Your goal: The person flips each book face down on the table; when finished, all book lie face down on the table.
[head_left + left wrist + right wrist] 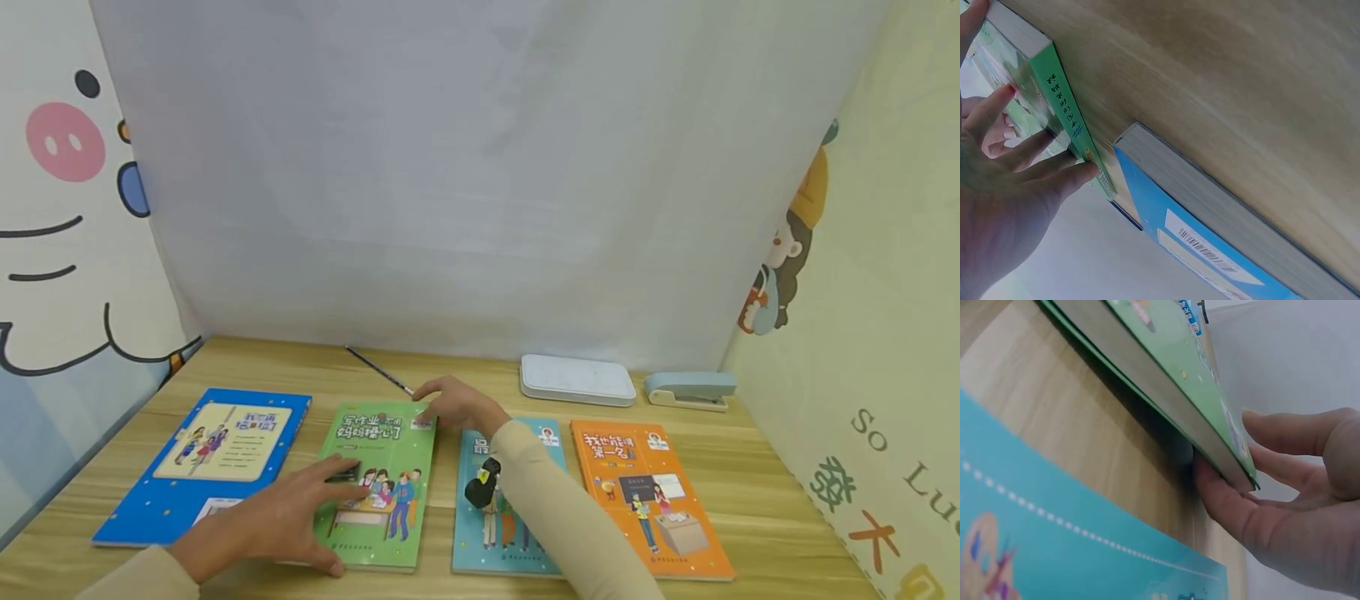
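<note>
We press our flat left hand point(281, 517) on the green paperback book point(378, 492) while our right hand point(457, 406) pinches its far corner above the wooden tabletop point(750, 467).

A wooden desk point(765, 492) is filling the lower view, its pale grain running left to right. A plain white sheet point(480, 167) is hanging behind it as a backdrop. A cartoon pig panel point(60, 217) is standing along the left side, and a cream panel point(870, 317) with a cartoon child and lettering is closing off the right. Soft, even light is falling over everything.
</note>
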The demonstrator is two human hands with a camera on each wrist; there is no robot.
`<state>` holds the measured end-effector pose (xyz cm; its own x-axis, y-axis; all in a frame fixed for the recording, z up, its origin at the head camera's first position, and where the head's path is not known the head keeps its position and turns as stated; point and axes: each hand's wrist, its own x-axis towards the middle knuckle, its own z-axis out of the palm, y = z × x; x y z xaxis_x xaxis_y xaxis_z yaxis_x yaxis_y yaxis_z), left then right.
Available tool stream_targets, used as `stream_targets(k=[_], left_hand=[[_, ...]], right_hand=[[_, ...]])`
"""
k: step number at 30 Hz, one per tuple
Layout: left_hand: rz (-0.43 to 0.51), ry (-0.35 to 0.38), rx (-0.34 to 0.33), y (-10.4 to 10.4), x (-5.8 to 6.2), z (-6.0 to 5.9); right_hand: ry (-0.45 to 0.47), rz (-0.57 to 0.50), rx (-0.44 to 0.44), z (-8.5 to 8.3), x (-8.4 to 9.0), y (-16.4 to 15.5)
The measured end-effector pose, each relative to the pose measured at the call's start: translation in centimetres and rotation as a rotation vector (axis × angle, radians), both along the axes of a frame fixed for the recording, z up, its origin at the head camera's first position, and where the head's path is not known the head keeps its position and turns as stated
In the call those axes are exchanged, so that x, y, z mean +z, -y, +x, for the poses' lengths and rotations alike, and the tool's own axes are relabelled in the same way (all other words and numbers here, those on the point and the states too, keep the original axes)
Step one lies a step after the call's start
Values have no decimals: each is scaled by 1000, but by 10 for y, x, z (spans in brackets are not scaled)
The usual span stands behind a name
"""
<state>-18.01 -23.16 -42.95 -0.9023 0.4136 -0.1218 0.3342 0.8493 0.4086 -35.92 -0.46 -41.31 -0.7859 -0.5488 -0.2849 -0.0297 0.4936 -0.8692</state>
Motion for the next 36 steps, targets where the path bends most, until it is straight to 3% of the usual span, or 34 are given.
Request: stream_targets(k=[8,14,23,28,36], left_hand=[[31,19,-11,0,1,-1],[42,20,-34,1,2,-2],[50,19,-36,-1,6,0],[39,-56,-30,-4,9,0],[10,-217,31,-11,11,-2]], right_hand=[[186,-139,14,-3,-3,-6],[205,-155,33,-5,-6,-12],[230,-240,-7,-7,-5,-15],[266,-322,-41,-10,-1,-17],[267,-407,-81,-13,15,-18]])
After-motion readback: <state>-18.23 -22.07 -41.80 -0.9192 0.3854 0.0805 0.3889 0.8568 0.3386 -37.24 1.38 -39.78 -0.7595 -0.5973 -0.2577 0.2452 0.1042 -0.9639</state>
